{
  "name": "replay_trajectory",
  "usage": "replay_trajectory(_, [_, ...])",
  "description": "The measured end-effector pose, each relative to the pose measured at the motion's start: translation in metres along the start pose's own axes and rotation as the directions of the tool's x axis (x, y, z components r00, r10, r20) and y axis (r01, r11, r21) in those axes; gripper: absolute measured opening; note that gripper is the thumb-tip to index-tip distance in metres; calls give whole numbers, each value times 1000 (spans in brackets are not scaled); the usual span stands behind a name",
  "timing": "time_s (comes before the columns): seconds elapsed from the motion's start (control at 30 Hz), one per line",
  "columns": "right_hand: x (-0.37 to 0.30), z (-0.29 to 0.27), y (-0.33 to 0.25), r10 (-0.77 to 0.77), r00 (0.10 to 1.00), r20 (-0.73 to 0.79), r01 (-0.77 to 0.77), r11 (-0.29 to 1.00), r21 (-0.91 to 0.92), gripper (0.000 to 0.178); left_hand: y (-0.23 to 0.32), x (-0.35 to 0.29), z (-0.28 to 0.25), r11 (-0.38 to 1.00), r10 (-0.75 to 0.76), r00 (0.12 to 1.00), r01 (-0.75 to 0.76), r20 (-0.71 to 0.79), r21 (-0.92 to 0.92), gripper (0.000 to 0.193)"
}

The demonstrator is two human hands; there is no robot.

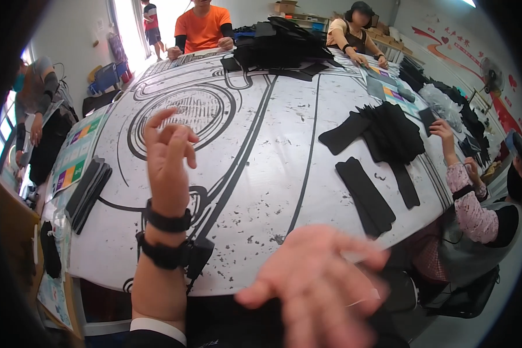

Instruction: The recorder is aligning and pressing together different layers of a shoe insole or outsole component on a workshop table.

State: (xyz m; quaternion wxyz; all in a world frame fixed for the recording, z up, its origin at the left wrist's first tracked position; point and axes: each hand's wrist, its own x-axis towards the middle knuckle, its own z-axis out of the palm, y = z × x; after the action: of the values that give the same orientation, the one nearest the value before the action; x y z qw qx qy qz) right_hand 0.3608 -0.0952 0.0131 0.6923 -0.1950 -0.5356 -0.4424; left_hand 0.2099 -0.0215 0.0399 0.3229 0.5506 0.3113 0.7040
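Stretches the left forearm (158,296) up from the lower edge, with the left wrist (165,236) nearly straight and the left hand (169,165) raised, empty, with fingers parted and loosely bent at different angles. Holds the right hand (316,272) lower and closer to the camera, well apart from the left one, also empty and partly blurred. Spreads the right hand wide there, with the thumb (252,294) stuck out leftward and fingers splayed downward and to the right.
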Motion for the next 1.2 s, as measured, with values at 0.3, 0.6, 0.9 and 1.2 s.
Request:
replay_trajectory(0.3, [1,13,24,22,859,512,-153,964,216,55,-69,9,-31,906,-415,903,399,-114,-139,19])
replay_trajectory(0.6, [-74,80,59,451,-154,879,-988,-54,-145,35,-92,-1,-43,777,-628,776,629,-59,3,20])
replay_trajectory(0.9, [-108,59,64,249,-396,884,-915,-194,-355,27,-82,-14,-21,780,-604,721,623,339,64,25])
replay_trajectory(1.2, [-102,55,56,202,-332,922,-938,34,-345,27,-91,-15,-25,788,-605,691,589,396,177,19])
